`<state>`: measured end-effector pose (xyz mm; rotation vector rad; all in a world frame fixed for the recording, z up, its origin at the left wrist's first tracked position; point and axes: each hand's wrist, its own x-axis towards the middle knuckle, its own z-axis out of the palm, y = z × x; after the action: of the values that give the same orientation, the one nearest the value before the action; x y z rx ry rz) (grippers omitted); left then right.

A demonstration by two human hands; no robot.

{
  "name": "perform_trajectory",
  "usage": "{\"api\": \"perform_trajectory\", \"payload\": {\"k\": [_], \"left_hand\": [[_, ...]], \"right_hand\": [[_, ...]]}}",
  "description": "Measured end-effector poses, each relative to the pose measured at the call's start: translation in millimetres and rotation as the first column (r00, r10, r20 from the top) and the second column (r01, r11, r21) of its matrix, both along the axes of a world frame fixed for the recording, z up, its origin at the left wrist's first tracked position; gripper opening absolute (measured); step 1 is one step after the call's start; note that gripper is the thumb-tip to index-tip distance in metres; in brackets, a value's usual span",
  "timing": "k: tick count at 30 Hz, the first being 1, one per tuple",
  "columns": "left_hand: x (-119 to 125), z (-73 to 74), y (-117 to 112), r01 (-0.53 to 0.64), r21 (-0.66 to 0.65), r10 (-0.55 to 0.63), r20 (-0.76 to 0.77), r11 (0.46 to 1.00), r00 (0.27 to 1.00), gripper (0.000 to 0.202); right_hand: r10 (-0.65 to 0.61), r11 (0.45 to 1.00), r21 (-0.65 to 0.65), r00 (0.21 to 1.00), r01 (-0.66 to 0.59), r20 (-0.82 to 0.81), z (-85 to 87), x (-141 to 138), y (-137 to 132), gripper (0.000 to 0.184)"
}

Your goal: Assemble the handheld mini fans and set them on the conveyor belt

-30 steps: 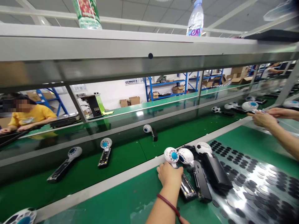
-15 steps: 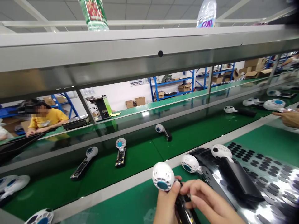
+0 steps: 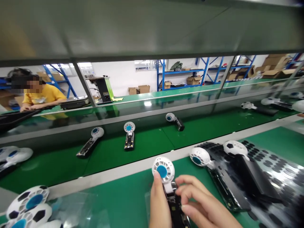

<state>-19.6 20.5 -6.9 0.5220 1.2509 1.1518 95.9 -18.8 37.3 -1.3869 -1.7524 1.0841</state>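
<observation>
My left hand [image 3: 158, 204] and my right hand [image 3: 201, 205] both grip one small handheld fan [image 3: 163, 171] at the bottom centre. It has a round white head with a blue hub and a dark open handle [image 3: 174, 209]. My left thumb rests just under the head, and my right fingers pinch the handle from the right. Two more fans [image 3: 200, 156] [image 3: 235, 148] lie just to the right on a sheet of black round stickers [image 3: 275, 166].
A green conveyor belt [image 3: 152, 145] runs across beyond a grey rail, carrying several fans [image 3: 128, 136]. Football-pattern fan heads [image 3: 27, 199] lie at the bottom left. A person in a yellow shirt [image 3: 40, 95] sits across the line. A metal shelf [image 3: 152, 28] hangs overhead.
My left hand picked a fan from the group by the sticker sheet and brought it toward me; my right hand joined on the handle. The view dropped and the shelf bottles left the frame.
</observation>
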Motion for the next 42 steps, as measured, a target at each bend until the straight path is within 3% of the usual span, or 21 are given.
{"api": "perform_trajectory", "payload": {"k": [6, 11, 17, 30, 35, 38, 42], "left_hand": [[1, -5.0, 0, 0.038, -0.007, -0.039, -0.16, 0.999, 0.986, 0.054], [2, -0.9, -3, 0.048, 0.019, -0.042, -0.264, 0.999, 0.964, 0.044], [1, 7.2, -6, 0.056, 0.012, -0.052, -0.248, 0.998, 0.967, 0.037], [-1, 8.1, -8, 0.098, 0.022, -0.09, -0.226, 0.995, 0.97, 0.041], [-1, 3.1, -8, 0.053, -0.016, -0.056, -0.218, 0.998, 0.974, 0.042], [-1, -1.2, -6, 0.029, -0.028, -0.032, -0.11, 0.999, 0.993, 0.045], [-3, -1.1, -7, 0.002, 0.009, -0.002, 0.002, 1.0, 1.0, 0.052]], "right_hand": [[0.01, 0.991, -0.136, 0.992, 0.007, 0.126, 1.4, -4, 18, 0.01], [0.004, 0.995, -0.104, 0.993, 0.008, 0.115, -4.9, -6, 21, 0.012], [-0.002, 0.995, -0.1, 0.992, 0.014, 0.125, -6.3, -7, 20, 0.013], [-0.011, 0.994, -0.106, 0.984, 0.031, 0.179, -2.5, -11, 19, 0.016], [-0.032, 0.996, -0.077, 0.979, 0.049, 0.202, -3.1, -13, 18, 0.017], [-0.056, 0.995, -0.069, 0.979, 0.071, 0.193, -5.2, -14, 17, 0.017], [-0.107, 0.976, -0.19, 0.994, 0.105, 0.0, -11.0, -12, 18, 0.047]]}}
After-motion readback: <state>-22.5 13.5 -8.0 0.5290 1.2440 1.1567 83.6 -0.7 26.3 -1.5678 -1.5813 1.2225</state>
